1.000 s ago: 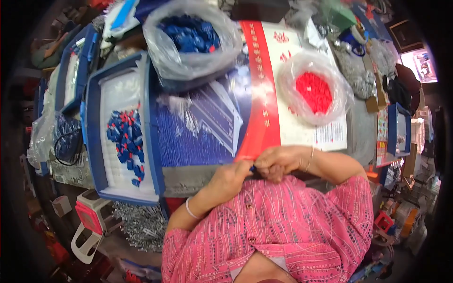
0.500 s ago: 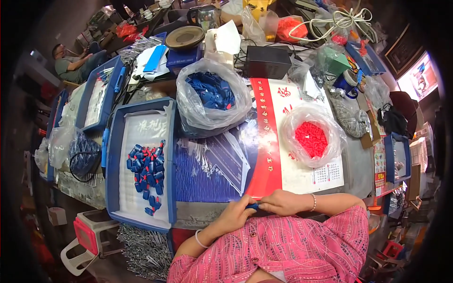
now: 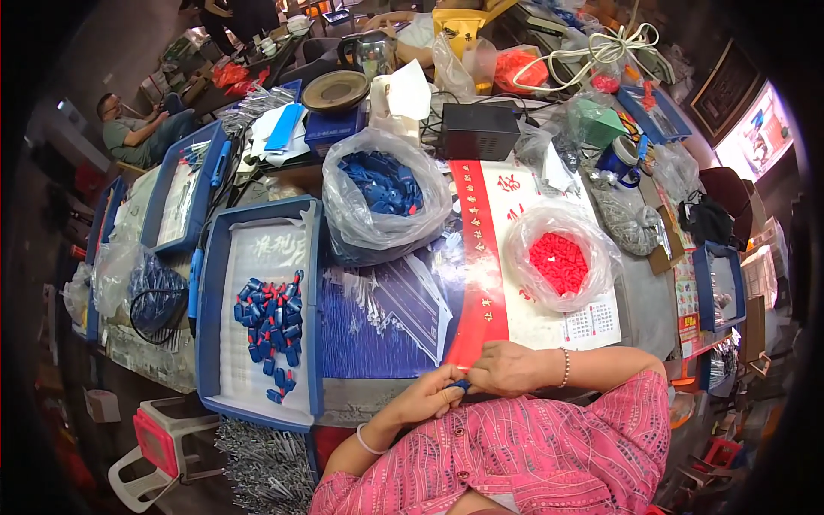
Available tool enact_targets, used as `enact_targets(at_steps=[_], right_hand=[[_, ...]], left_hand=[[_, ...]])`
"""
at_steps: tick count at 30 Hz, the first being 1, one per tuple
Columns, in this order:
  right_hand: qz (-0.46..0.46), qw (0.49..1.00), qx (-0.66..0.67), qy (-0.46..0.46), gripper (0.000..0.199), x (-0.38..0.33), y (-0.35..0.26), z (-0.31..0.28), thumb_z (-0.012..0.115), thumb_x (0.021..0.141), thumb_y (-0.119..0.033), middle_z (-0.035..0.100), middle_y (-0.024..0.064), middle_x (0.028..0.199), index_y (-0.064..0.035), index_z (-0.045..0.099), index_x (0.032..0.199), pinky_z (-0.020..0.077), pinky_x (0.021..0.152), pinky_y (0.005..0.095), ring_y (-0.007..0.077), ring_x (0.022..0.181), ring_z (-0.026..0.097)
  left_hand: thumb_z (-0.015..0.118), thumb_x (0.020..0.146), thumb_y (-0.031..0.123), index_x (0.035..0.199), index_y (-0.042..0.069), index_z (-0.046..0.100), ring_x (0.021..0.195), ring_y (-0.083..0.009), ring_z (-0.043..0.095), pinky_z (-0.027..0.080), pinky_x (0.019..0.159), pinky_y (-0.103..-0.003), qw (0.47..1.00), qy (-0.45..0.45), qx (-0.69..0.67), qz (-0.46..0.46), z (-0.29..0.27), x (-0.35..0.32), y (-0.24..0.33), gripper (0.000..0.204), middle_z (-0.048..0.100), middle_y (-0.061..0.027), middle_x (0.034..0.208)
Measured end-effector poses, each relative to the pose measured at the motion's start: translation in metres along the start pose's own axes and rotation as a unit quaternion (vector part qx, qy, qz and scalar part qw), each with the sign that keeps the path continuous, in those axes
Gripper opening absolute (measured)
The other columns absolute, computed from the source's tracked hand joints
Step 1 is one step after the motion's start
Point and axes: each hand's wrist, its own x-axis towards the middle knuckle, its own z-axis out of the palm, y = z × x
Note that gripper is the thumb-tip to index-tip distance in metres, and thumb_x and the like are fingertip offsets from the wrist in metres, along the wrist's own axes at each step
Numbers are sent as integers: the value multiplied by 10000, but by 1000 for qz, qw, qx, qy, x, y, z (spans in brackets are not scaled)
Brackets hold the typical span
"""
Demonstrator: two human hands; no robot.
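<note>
Blue plastic piece (image 3: 461, 385) pinched between our left hand (image 3: 429, 396) and right hand (image 3: 508, 367) at the table's near edge; we should press squarely, fingertips closed tight.

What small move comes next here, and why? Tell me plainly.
Probably drop the small blue part, pinched between left hand and right hand, into the blue tray on the left: similar blue pieces already lie piled there, within the left hand's reach.
</note>
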Motion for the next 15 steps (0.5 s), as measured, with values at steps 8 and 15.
enact_targets(at_steps=[8, 15], right_hand=[[326, 815, 479, 6, 346, 3, 6, 33, 407, 943, -345, 463, 41, 539, -85, 498, 733, 411, 524, 357, 199, 483, 485], [156, 976, 131, 75, 305, 6, 16, 24, 478, 904, -349, 497, 58, 602, -73, 510, 777, 435, 548, 364, 229, 506, 503]], left_hand=[[592, 826, 108, 986, 22, 500, 558, -273, 578, 455, 495, -357, 773, 215, 541, 252, 1, 9, -26, 204, 594, -162, 729], [547, 881, 114, 981, 28, 488, 499, -124, 517, 401, 438, -253, 965, 171, 194, 41, -5, 5, -2, 145, 550, -57, 689]])
